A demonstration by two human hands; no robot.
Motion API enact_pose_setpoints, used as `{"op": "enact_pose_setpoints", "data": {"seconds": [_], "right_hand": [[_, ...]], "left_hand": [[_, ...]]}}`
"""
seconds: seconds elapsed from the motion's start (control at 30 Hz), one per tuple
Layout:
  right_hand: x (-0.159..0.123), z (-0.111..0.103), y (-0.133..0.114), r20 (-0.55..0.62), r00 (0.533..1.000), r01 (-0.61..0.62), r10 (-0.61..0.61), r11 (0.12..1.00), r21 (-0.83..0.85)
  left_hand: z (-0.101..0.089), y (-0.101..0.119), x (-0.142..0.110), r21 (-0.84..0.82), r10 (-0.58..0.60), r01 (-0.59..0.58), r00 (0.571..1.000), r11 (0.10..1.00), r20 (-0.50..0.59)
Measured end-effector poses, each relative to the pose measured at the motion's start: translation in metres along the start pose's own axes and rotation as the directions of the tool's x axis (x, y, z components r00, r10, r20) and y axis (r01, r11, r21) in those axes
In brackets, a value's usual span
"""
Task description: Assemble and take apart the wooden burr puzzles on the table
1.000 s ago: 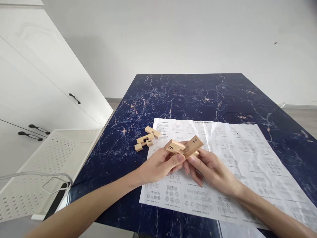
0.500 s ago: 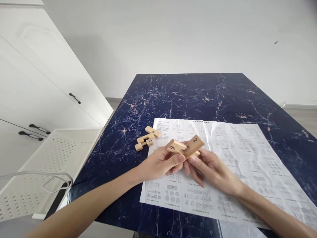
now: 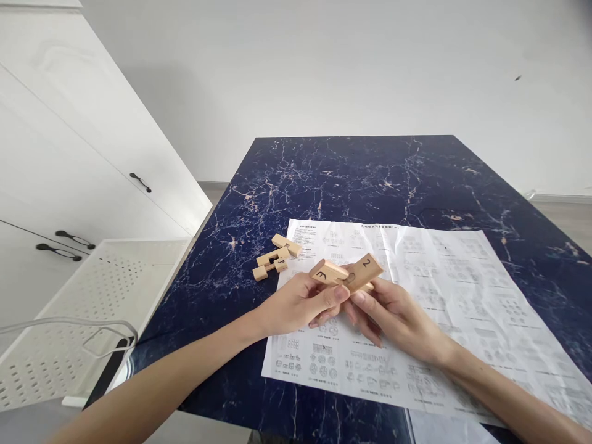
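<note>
My left hand (image 3: 303,305) is closed on a wooden puzzle piece marked 3 (image 3: 327,272), its thumb pressed near the joint. A wooden puzzle piece marked 2 (image 3: 365,271) lies crosswise against it, with my right hand (image 3: 398,314) closed on its lower end. The two pieces touch where they cross; fingers hide how they fit together. Part of another light wooden end shows by the right fingertips. Both hands are above a creased sheet of printed diagrams (image 3: 444,277). Left of the sheet lie several notched wooden puzzle pieces (image 3: 272,256), one also marked 3.
The dark blue marbled table (image 3: 333,179) extends to a pale wall at the back. On the left are a white cabinet (image 3: 92,142) with black handles and a white perforated rack (image 3: 69,314) with a pale cable (image 3: 92,322) over it.
The hands stay almost in place. The piece marked 2 has shifted slightly, and the left thumb sits a little further right and higher.
</note>
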State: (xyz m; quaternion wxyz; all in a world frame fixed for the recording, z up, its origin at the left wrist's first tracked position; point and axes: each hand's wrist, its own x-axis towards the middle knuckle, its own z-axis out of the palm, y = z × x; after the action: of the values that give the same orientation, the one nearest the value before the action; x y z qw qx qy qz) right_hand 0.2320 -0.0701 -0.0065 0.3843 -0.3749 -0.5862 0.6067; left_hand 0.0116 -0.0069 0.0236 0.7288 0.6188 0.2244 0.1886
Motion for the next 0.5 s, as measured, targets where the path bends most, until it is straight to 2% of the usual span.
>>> {"op": "enact_pose_setpoints", "data": {"seconds": [0.5], "right_hand": [[0.0004, 0.0013, -0.0023, 0.006, 0.998, 0.063, -0.063, 0.997, 0.046]], "left_hand": [[-0.0007, -0.0028, 0.0020, 0.007, 0.037, -0.037, 0.999, 0.999, 0.012]]}}
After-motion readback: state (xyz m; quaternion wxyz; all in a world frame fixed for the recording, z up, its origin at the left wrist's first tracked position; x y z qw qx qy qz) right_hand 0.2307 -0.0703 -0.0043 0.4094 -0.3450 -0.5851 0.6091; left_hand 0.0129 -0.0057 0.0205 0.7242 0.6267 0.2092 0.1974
